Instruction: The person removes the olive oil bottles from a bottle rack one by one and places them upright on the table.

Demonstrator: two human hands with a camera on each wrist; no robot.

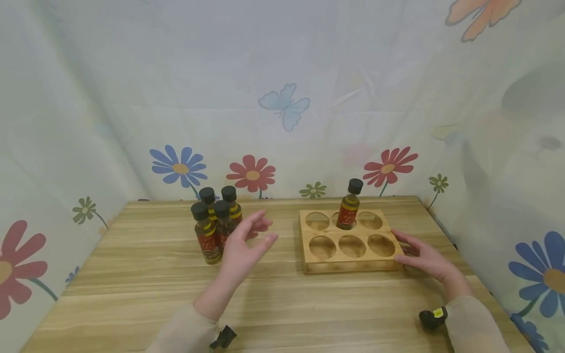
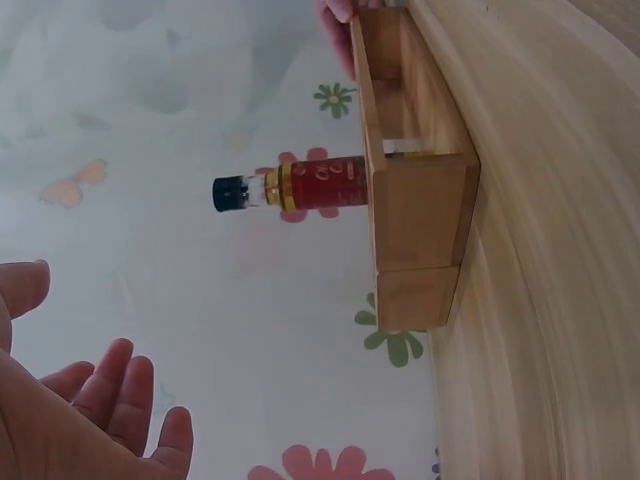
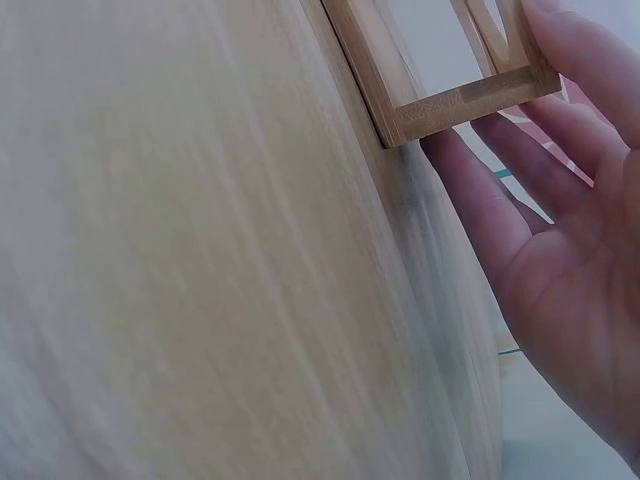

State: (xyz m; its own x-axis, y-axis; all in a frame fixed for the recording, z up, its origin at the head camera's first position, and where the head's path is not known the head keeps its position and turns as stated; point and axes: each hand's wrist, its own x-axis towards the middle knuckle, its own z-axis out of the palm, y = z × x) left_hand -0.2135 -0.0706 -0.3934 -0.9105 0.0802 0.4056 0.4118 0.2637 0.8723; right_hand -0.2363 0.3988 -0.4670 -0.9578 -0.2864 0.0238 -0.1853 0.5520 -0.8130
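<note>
A wooden rack (image 1: 351, 266) with two rows of round holes stands on the table. One small glass bottle (image 1: 348, 212), with a black cap and red label, stands upright in the back middle hole; the left wrist view shows this bottle (image 2: 325, 184) too. My right hand (image 1: 425, 260) holds the rack's right end, thumb near the front corner, fingers farther back along the side. Several similar bottles (image 1: 207, 240) cluster upright on the left. My left hand (image 1: 244, 245), fingers loosely bent and holding nothing, hovers in front of them, partly hiding the rightmost ones.
The wood-grain table (image 1: 287, 309) reaches back to a pale cloth backdrop (image 1: 198, 108) printed with flowers and butterflies. Cloth also hangs along both sides. Between the bottle cluster and the rack lies a stretch of table. Each wrist wears a small black device.
</note>
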